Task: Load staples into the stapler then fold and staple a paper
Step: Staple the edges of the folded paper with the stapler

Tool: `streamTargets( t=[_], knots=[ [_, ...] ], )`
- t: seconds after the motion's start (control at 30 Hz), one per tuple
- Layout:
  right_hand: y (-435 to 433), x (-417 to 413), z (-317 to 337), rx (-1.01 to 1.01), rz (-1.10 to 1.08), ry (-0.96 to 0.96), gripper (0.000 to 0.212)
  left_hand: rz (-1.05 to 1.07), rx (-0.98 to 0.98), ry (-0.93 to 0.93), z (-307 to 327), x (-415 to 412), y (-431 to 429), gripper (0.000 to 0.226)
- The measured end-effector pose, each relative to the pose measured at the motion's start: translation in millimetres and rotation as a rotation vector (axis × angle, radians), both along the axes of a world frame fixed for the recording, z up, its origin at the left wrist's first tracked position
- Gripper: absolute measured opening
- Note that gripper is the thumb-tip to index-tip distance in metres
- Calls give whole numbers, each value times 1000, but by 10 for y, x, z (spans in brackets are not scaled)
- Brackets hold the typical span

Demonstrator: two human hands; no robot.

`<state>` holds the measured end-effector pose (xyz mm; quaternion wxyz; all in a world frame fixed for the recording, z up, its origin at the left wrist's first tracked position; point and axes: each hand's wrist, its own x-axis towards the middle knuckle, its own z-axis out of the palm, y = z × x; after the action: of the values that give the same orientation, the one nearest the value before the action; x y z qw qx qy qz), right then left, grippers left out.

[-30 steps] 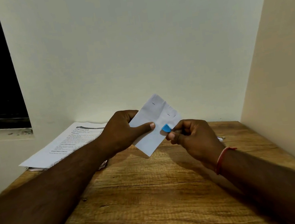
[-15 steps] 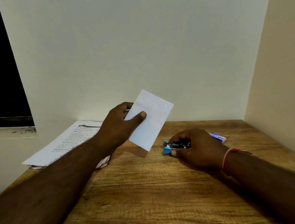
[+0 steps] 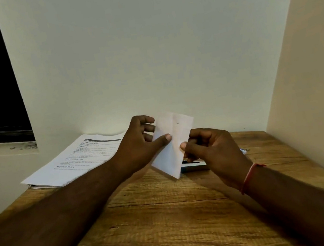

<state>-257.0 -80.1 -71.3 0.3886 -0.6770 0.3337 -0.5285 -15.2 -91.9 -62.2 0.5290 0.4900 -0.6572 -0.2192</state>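
Head view: we hold the folded paper (image 3: 172,142) in the air above the far middle of the worktop (image 3: 159,217). Our left hand (image 3: 139,144) grips its 9 o'clock edge, thumb in front and fingers behind. Our right hand (image 3: 212,149) pinches the 3 o'clock edge. A small dark mark near the top may be a staple. The stapler (image 3: 194,168) lies on the worktop at 5 o'clock of the paper, with printed sheets (image 3: 74,158) off at 9 o'clock. We judge this to be the stapling check. Next we need to free the right hand for the stapler if another staple is wanted.
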Motion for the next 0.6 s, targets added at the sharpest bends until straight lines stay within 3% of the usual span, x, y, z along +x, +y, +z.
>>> streamTargets(
  t=[0.07,0.2,0.37,0.47,0.6],
  knots=[
    [36,28,-2,-28,-51,18,29,48,-90,-113,-21,-63,31,63],
    [120,47,10,-200,-113,109,32,50,-178,-130,75,-171,170,24],
    [212,94,42,-462,-163,238,36,-346,-52,91,184,-230,390,35],
    [221,87,47,-510,-194,268,43,-385,-33,87,164,-226,394,42],
    [185,76,83,-442,-192,134,63,-273,-64,106,164,-184,318,46]
  ],
)
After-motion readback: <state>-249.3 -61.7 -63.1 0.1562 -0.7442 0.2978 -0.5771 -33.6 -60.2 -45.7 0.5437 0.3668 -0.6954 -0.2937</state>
